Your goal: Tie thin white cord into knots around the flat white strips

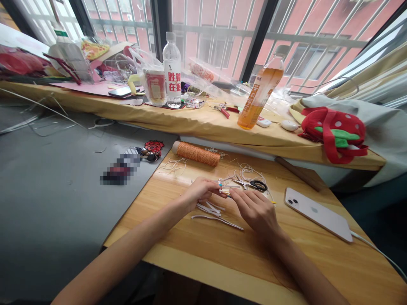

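Note:
Over the wooden table, my left hand is closed in a pinch on a small white-and-blue piece with pale strands; its exact kind is too small to tell. Close against it on the right, my right hand is closed around a slim tool, mostly hidden, with a yellow end showing past the hand. White cord strips lie below the fingers. Just behind my hands rest scissors with black handles and a loose coil of pale cord.
An orange thread spool lies at the table's back. A white phone with a cable is at right. The cloth-covered ledge carries a water bottle, an orange drink bottle, red-handled pliers and a red bag.

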{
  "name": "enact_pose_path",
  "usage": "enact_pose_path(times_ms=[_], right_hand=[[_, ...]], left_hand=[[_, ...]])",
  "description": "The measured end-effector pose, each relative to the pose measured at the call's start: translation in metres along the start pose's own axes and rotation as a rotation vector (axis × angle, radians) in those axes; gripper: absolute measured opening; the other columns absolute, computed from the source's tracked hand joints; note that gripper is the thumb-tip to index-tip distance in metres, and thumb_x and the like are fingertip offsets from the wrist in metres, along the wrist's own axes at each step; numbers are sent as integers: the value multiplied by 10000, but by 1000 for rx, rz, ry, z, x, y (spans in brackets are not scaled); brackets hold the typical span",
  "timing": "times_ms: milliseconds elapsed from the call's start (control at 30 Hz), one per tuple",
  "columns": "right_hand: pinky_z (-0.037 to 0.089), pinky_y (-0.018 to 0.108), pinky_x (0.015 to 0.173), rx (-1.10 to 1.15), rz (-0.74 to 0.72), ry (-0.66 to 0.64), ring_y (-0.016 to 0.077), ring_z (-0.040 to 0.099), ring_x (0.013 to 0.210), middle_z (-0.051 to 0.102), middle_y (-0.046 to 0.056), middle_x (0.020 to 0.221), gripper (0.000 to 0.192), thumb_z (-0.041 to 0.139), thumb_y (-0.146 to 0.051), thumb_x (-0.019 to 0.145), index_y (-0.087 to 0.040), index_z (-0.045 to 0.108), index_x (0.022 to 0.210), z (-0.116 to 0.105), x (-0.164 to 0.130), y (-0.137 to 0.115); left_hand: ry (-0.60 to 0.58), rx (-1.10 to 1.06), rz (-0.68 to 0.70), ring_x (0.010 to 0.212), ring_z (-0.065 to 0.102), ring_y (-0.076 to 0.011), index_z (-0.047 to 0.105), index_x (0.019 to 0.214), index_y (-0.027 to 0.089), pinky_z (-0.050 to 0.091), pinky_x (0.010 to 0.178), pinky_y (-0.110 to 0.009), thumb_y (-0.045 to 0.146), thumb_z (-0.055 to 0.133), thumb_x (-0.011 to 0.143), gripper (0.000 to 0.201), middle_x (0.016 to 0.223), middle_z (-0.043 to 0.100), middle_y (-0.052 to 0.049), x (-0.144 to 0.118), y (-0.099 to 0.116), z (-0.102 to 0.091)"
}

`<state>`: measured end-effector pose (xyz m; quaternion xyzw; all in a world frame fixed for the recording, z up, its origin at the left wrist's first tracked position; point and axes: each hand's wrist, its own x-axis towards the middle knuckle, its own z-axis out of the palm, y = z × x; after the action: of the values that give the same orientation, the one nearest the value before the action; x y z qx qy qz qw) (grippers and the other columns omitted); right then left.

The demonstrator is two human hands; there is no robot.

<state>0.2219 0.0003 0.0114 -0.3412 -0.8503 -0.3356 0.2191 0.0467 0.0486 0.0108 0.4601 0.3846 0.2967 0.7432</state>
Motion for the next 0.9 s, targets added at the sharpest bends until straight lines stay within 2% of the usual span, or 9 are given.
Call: enact_pose_path(times_ms=[433, 500, 533, 600, 667, 700, 833, 900], right_hand=[[352, 268, 649, -33, -13, 12, 135, 550, 667, 649, 49, 731, 146, 460, -64, 793, -126, 574, 861, 0, 1, 0], [345, 264, 648, -26, -7, 3, 132, 544, 666, 643, 47, 731, 149, 450, -60, 796, -133, 569, 848, 0, 1, -1], [342, 262, 647, -24, -3, -2, 130, 539, 659, 640, 46, 728, 149, 448, -56, 796, -134, 568, 838, 0, 1, -1], [334, 259, 646, -29, 5, -15, 127, 526, 642, 633, 43, 711, 144, 450, -55, 794, -136, 567, 813, 1, 0, -1], [326, 255, 647, -41, 19, -31, 125, 511, 624, 625, 38, 685, 135, 457, -66, 794, -141, 569, 790, 2, 0, -1], [322, 254, 646, -47, 28, -39, 124, 505, 618, 621, 34, 672, 132, 459, -74, 795, -143, 571, 788, 3, 0, -1], [308, 254, 621, -29, 71, -64, 130, 490, 604, 601, 23, 632, 134, 462, -93, 793, -140, 586, 814, 6, 0, 1], [302, 254, 604, -2, 110, -84, 134, 492, 598, 591, 19, 617, 143, 461, -96, 787, -145, 594, 804, 6, 1, 1]], left_hand=[[-3, 21, -2, 290, 162, 13, 599, 668, 84, 44, 347, -225, 236, 531, 663, 166, 674, 653, -57, 0, 0, 0], [-9, 13, 0, 293, 162, 9, 586, 637, 90, 44, 349, -225, 225, 541, 656, 144, 613, 634, -36, 1, -2, -1], [-11, 7, 2, 293, 161, 5, 581, 623, 92, 44, 351, -223, 219, 551, 649, 133, 526, 594, -9, 2, -2, -2], [-14, -9, 6, 292, 154, -7, 578, 618, 101, 46, 354, -217, 215, 572, 637, 116, 354, 419, 58, 3, -4, -2], [-3, -17, 2, 291, 157, -16, 572, 626, 113, 52, 354, -209, 224, 590, 630, 113, 312, 280, 92, 3, -4, -1], [10, -16, 5, 293, 167, -16, 565, 632, 119, 59, 353, -205, 230, 596, 627, 115, 325, 289, 93, 3, -4, 0], [102, 42, 79, 327, 249, -9, 548, 637, 123, 135, 356, -184, 217, 600, 624, 109, 499, 507, 48, 4, -3, 6], [131, 88, 137, 376, 331, -23, 554, 634, 120, 221, 389, -171, 186, 583, 636, 72, 537, 531, 38, 5, -3, 8]])
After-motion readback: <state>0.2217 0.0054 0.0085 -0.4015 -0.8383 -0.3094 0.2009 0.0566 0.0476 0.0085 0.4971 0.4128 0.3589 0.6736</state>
